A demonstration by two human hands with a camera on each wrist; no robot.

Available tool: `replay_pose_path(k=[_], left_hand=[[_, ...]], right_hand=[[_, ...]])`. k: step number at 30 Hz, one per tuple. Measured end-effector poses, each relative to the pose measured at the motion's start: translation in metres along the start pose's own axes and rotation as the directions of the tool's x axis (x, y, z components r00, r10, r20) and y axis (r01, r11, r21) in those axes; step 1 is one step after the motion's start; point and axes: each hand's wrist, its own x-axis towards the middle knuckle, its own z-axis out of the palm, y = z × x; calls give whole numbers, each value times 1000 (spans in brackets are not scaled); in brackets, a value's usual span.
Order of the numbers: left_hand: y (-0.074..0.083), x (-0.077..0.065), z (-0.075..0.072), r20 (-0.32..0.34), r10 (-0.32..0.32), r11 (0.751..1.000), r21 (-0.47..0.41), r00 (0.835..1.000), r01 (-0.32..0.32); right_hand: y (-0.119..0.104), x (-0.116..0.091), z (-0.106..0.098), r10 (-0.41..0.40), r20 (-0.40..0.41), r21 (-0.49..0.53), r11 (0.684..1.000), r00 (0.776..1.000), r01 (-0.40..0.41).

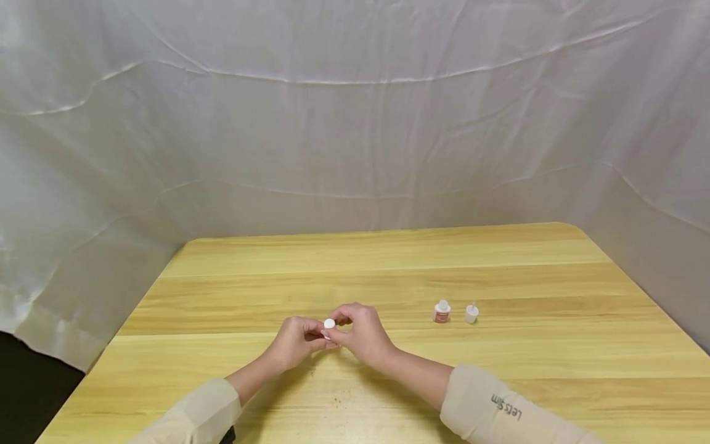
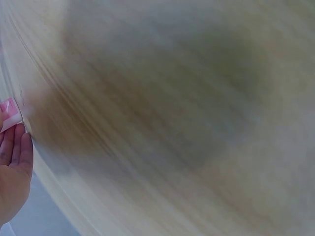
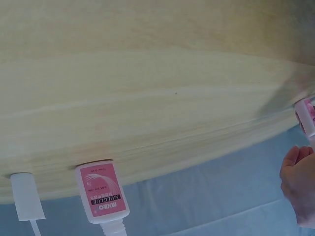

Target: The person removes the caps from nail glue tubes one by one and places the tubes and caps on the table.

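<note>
Near the front middle of the table, both hands meet around a small nail glue bottle with a pink label and a white cap. My left hand grips the bottle from the left, and its pink label shows at the edge of the left wrist view. From the right, my right hand pinches the bottle near its cap, thumb in front and fingers behind. Fingers hide much of the bottle in the head view.
Right of the hands stands a second nail glue bottle, uncapped, with a pink label. Beside it a white cap stands with its thin brush stem pointing up. The wooden table is bordered by a pale hanging curtain.
</note>
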Motion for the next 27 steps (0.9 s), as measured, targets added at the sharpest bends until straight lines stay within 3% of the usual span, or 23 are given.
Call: replay_pose_path(k=[20, 27], left_hand=[[-2, 0, 2, 6, -19, 1000, -9, 1000, 19], [-2, 0, 2, 7, -16, 1000, -23, 1000, 16]], right_hand=[[1, 4, -8, 33, 118, 32, 999, 992, -37], [5, 3, -5, 85, 106, 96, 991, 991, -95]])
